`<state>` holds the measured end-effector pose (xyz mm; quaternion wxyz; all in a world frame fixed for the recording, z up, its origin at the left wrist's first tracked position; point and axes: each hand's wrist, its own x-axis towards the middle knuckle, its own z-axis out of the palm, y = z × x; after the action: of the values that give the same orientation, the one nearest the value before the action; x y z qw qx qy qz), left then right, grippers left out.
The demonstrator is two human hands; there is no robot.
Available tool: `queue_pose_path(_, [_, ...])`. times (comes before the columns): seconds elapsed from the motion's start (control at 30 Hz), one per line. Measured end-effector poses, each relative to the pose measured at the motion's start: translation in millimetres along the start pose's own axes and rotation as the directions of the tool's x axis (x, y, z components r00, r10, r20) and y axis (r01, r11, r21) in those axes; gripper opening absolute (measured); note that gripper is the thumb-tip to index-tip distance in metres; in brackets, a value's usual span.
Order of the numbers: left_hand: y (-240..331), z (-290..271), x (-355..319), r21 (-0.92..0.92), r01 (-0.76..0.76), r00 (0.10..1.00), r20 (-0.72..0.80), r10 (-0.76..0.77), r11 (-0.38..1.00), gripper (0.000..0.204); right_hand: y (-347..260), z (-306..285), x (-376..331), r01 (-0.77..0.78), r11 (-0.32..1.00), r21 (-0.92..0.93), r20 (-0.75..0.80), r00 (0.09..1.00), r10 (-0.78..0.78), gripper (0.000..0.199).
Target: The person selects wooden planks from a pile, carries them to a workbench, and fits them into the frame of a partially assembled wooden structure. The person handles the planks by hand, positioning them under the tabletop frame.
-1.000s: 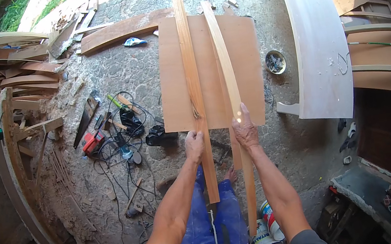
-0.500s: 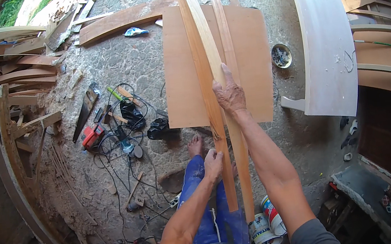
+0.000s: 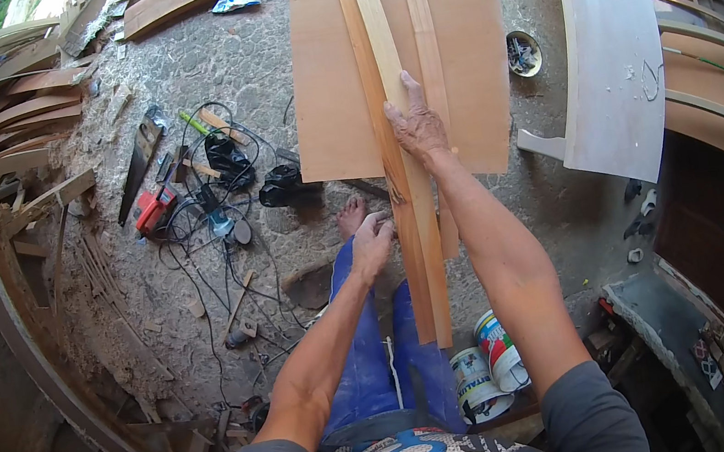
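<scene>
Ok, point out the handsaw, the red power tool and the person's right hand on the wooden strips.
handsaw [image 3: 140,163], head view, middle of the blade.
red power tool [image 3: 153,209], head view, top of its red body.
right hand [image 3: 417,126], head view, back of the hand.

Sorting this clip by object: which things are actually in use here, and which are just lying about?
In use: long wooden strips, right hand flat on them, left hand at their edge.

Lying about: plywood sheet, handsaw, red power tool, paint cans, white panel.
</scene>
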<state>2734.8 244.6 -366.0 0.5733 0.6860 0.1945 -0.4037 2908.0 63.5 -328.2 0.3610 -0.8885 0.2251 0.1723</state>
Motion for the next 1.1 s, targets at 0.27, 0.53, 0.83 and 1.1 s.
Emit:
queue_pose_path(0.27, [35.6, -5.7, 0.6, 0.154, -0.133, 0.985, -0.093, 0.148, 0.979, 0.039, 3.0, -1.6, -0.9, -0.016, 1.0, -0.012, 0.002, 1.0, 0.016, 0.07])
queue_pose_path(0.53, [-29.3, 24.2, -23.8, 0.119, 0.193, 0.94, 0.261, -0.218, 0.974, 0.035, 16.5, -39.5, -64.5, 0.066, 0.993, 0.094, -0.132, 0.99, -0.053, 0.066])
queue_pose_path(0.83, [0.7, 30.0, 35.3, -0.355, -0.041, 0.998, -0.05, 0.025, 0.934, 0.031, 129.4, -24.4, -349.9, 0.014, 1.0, 0.028, -0.133, 0.991, -0.011, 0.066])
queue_pose_path(1.1, [49.1, 29.0, 20.1, -0.475, -0.054, 0.997, 0.026, 0.076, 0.878, 0.029, 171.3, 6.9, -446.9, -0.039, 0.999, 0.011, -0.097, 0.995, 0.04, 0.066])
